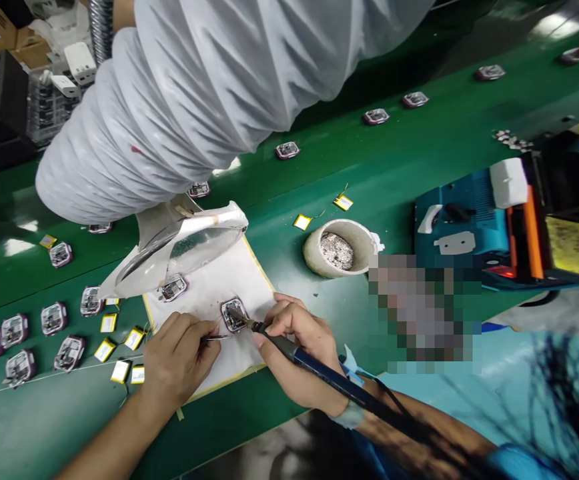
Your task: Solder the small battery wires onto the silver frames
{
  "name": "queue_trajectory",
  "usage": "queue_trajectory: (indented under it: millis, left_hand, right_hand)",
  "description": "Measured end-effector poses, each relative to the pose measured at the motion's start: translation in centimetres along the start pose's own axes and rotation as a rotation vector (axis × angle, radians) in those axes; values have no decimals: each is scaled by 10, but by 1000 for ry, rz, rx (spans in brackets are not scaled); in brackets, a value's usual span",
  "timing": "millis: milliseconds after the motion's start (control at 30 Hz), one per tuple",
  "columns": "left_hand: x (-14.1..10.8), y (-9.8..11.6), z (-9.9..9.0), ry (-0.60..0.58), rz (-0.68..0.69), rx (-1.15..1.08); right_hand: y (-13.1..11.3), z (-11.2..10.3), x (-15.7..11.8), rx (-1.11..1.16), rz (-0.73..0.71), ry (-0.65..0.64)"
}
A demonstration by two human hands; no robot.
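Right fingers (283, 321) gripping soldering iron (327, 376), left hand (177, 353) mostly hiding metal tool (218, 338)

Glossy green counter (280, 248), matt white paper sheet (245, 272)
Wrinkled, plastic-looking grey tubular duct (204, 87); slim dark-blue soldering iron (327, 375), dull metal tip (238, 315).

The right arm (434, 419) wears a pale blue wrist strap (351, 415) and bright blue sleeve (512, 463)

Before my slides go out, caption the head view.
Right hand holds a soldering iron at an open electronic module; left hand grips a metal tool.
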State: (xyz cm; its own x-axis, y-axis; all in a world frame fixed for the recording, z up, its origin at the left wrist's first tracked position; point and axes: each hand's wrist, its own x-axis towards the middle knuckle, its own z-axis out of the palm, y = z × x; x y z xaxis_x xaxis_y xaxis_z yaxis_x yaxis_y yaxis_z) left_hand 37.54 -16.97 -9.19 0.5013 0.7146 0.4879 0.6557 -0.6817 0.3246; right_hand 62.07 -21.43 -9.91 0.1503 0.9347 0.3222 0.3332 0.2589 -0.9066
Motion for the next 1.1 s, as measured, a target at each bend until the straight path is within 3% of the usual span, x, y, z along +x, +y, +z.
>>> queue_trajectory:
  millis: [433,633,733,833,933,1033,1100]
  left_hand:
    - [2,0,1,22,30,31]
    - [-11,19,-25,-92,101,-27]
    - [-29,1,-49,-109,-61,94]
    - [-48,-37,-73,-126,-323,261]
    - [-62,-69,-91,-208,-500,292]
    - [-66,-82,-102,-259,-662,203]
    - [-62,-81,-105,-231,-685,118]
  right_hand:
    - [3,0,-1,-26,-40,2]
    - [2,-2,-3,16,-63,60]
    - [2,-2,-4,19,-54,83]
    - [3,1,-5,31,-52,107]
    - [5,4,-5,43,-53,138]
    - [6,6,-4,41,-60,141]
    - [7,6,-4,38,-68,141]
